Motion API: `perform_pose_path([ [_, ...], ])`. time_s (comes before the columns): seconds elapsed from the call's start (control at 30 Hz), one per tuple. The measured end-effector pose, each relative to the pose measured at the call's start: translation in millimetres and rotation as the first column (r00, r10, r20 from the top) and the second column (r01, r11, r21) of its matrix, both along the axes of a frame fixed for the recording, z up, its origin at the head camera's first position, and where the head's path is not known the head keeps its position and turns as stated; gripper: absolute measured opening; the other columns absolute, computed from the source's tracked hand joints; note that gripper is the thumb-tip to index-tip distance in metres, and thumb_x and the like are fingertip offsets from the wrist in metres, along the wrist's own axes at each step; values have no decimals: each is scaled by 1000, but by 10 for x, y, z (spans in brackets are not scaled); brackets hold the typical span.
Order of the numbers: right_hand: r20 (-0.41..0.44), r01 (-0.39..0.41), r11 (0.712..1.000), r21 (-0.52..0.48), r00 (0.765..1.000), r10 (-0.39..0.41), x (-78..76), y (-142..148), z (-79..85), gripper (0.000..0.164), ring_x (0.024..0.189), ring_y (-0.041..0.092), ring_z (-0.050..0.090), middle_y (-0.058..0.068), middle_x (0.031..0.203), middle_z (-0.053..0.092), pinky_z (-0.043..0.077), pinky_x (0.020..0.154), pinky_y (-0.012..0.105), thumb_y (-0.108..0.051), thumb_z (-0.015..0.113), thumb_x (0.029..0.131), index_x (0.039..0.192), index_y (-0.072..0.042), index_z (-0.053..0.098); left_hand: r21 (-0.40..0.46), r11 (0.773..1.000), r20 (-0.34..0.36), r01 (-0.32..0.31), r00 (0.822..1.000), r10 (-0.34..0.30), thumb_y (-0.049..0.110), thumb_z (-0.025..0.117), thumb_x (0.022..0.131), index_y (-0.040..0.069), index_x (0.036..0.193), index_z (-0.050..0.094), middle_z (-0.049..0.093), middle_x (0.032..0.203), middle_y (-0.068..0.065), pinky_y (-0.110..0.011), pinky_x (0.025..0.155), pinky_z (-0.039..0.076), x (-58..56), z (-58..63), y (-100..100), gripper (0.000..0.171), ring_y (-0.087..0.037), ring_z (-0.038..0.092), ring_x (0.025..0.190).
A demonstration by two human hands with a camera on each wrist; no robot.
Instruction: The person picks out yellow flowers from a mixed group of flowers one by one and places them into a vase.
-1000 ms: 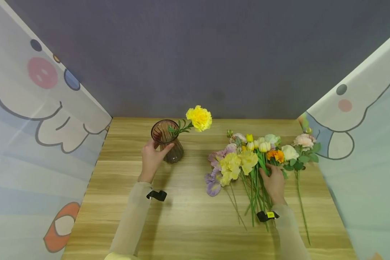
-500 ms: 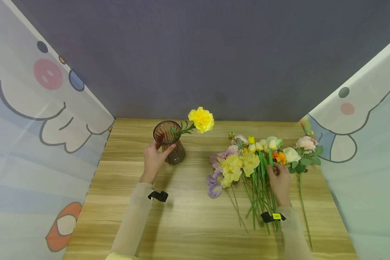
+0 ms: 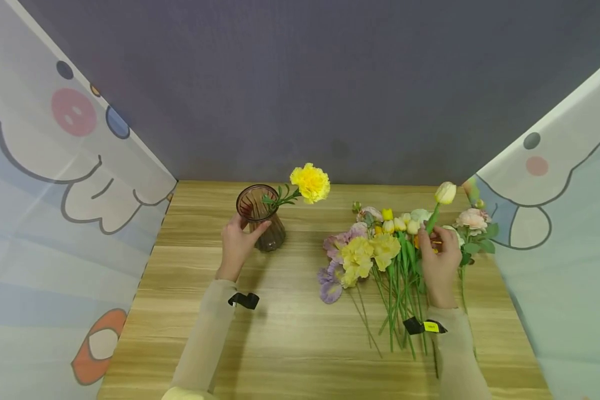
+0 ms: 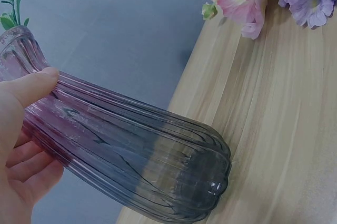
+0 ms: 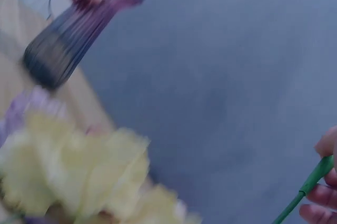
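Note:
A ribbed, purple-tinted glass vase [image 3: 270,232] stands at the back left of the table. My left hand [image 3: 236,244] grips its neck, thumb on the near side and fingers round the other, as the left wrist view shows. One yellow carnation [image 3: 310,183] leans out of the vase to the right, its stem visible through the glass. Over the flower pile, my right hand [image 3: 440,261] pinches the green stem of a cream tulip [image 3: 445,193], whose head stands above the other blooms. In the right wrist view the fingers close round the tulip's green stem [image 5: 316,175].
Loose artificial flowers lie on the right of the wooden table [image 3: 290,344]: yellow blooms [image 3: 356,256], purple irises [image 3: 330,284], several tulips [image 3: 400,223] and a pink rose [image 3: 472,220]. A grey wall [image 3: 310,94] rises behind, with cartoon-printed panels at both sides.
My right hand has lifted the cream tulip up out of the pile and moved slightly right. The left hand stays on the vase.

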State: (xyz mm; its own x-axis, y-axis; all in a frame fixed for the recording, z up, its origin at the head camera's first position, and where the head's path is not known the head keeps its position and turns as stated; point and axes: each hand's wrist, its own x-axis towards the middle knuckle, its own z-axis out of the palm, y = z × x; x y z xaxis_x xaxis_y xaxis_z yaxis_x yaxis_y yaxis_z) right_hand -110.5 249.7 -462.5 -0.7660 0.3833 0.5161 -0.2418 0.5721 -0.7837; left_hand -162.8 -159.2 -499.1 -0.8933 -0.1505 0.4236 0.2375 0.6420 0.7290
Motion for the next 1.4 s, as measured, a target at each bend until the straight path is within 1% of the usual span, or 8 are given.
perform_pose_path([
  [0.17, -129, -107, 989, -98, 987, 94, 53, -238, 490, 21, 82, 8, 54, 4, 93, 58, 45, 73, 16, -5, 58, 91, 108, 6, 65, -1, 1000, -3, -7, 1000, 7, 37, 80, 70, 1, 107, 63, 69, 98, -18, -45, 78, 55, 7, 7, 13, 55, -30, 65, 92],
  [0.33, -265, -230, 957, -175, 948, 179, 22, -416, 749, 22, 83, 13, 59, 8, 100, 63, 46, 73, 18, 5, 56, 89, 109, 13, 61, -9, 1000, -7, -18, 1000, 18, 35, 82, 68, 1, 106, 63, 70, 97, -19, -47, 74, 55, 1, 8, 16, 54, -30, 66, 87],
  [0.47, -336, -304, 927, -217, 915, 221, -20, -534, 847, 23, 76, 12, 59, 2, 95, 66, 46, 62, 15, 11, 56, 86, 107, 16, 61, 4, 1000, -7, -17, 1000, 17, 37, 81, 68, -1, 107, 63, 69, 98, -19, -48, 75, 54, -7, 9, 5, 57, -30, 65, 87],
  [0.57, -382, -369, 890, -267, 888, 254, -60, -600, 864, 23, 69, 12, 57, 4, 89, 67, 45, 57, 15, 14, 56, 84, 106, 14, 63, 10, 1000, -6, -17, 1000, 17, 36, 82, 68, -1, 106, 63, 69, 97, -19, -49, 75, 54, -13, 10, -1, 56, -30, 65, 88],
  [0.77, -483, -525, 771, -361, 813, 327, -157, -707, 844, 24, 73, 20, 61, 11, 87, 68, 52, 69, 26, 17, 55, 83, 106, 16, 62, -7, 1000, -12, -28, 1000, 28, 32, 83, 67, 0, 103, 63, 69, 95, -20, -48, 74, 55, -12, 2, 8, 51, -31, 66, 87],
  [1.03, -577, -593, 691, -412, 757, 306, -199, -994, 989, 22, 68, 25, 65, 16, 83, 70, 56, 68, 32, 10, 60, 85, 106, 17, 59, 1, 1000, -16, -29, 999, 29, 33, 83, 68, -1, 105, 64, 69, 97, -20, -46, 76, 55, -4, 5, 17, 53, -31, 66, 89],
  [1.2, -585, -611, 677, -410, 745, 319, -213, -1231, 1078, 22, 67, 25, 65, 14, 82, 70, 57, 67, 33, 1, 62, 87, 106, 12, 60, 9, 1000, 3, -28, 1000, 27, 39, 80, 70, -2, 105, 64, 69, 97, -20, -46, 77, 55, 5, 8, 21, 56, -31, 65, 89],
  [1.4, -602, -638, 715, -287, 700, 383, -262, -1497, 1109, 25, 67, 23, 65, 8, 82, 71, 56, 66, 32, -4, 64, 86, 105, 13, 61, 11, 1000, -9, -22, 1000, 22, 33, 82, 69, -2, 104, 64, 69, 97, -19, -47, 76, 55, -1, 10, 15, 53, -31, 65, 89],
])
